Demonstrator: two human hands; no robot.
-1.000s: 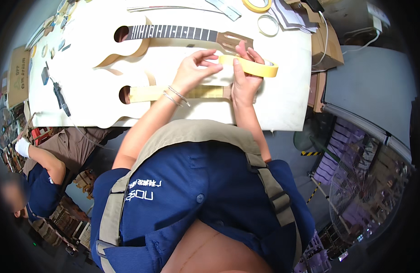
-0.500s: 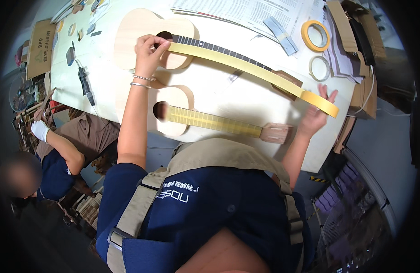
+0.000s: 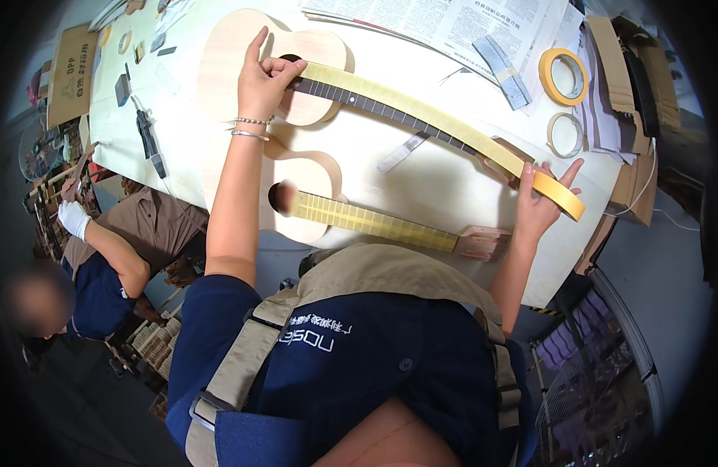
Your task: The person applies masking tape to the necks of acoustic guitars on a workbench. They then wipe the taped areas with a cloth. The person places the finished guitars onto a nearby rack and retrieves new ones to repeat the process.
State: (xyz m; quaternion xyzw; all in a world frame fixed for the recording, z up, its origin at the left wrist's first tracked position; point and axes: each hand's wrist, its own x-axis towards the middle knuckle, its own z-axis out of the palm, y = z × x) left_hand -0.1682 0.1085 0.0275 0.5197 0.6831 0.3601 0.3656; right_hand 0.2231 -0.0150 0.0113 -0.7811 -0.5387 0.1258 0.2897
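A strip of yellow masking tape (image 3: 421, 111) stretches between my two hands along the far side of the dark fretboard (image 3: 374, 107) of a pale wooden ukulele (image 3: 230, 70). My left hand (image 3: 263, 87) pinches the tape's end by the soundhole, one finger pointing up. Beyond the headstock, my right hand (image 3: 536, 208) holds the tape roll (image 3: 560, 194), some fingers stretched out. The strip covers part of the fretboard, whose near edge stays visible. Closer to me lies a second ukulele (image 3: 304, 167) with yellow tape (image 3: 374, 220) over its fretboard and a brown headstock (image 3: 483, 244).
Two more tape rolls, one yellow (image 3: 546, 76) and one pale (image 3: 552, 136), lie at the right beside newspaper (image 3: 460, 31) and a grey block (image 3: 503, 74). A dark tool (image 3: 147, 140) rests at left. Cardboard boxes flank the table; a co-worker (image 3: 114, 257) sits at left.
The tape strip has shifted from the near side of the fretboard to its far side. My right hand has closed in on the roll, and the whole view has shifted slightly.
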